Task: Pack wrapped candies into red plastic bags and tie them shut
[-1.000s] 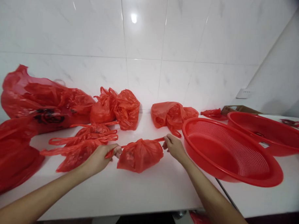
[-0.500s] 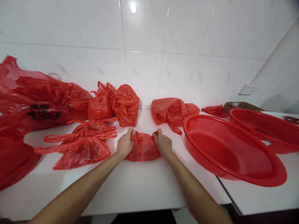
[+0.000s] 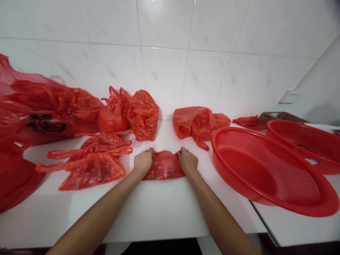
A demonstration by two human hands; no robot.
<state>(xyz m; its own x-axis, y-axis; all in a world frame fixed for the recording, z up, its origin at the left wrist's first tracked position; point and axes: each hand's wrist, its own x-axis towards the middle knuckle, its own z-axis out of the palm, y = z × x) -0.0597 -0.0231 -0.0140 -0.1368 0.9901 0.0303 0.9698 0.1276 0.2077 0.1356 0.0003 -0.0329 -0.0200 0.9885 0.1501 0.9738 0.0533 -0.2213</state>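
Between my hands lies a red plastic bag [image 3: 167, 166], its near edge resting on the white table [image 3: 156, 209]. My left hand [image 3: 143, 160] is closed on the bag's upper left corner. At the upper right corner, my right hand [image 3: 188, 160] pinches the same bag. Whether anything is inside the bag I cannot tell. Left of my left hand, several flattened red bags with loop handles [image 3: 97, 169] lie in a pile. Beyond my right hand sits a crumpled, partly rolled red bag [image 3: 194, 124].
A large red perforated basket [image 3: 249, 171] stands to the right, with a second red basket [image 3: 311, 143] behind it. Knotted red bags [image 3: 144, 115] rest against the tiled wall. Big red bags [image 3: 61, 116] fill the left side. A wall socket [image 3: 288, 96] is at the far right.
The bag between my hands has drawn in a little at its top and looks more creased along its near side. Both hands keep their grip. The view has tilted slightly downward.
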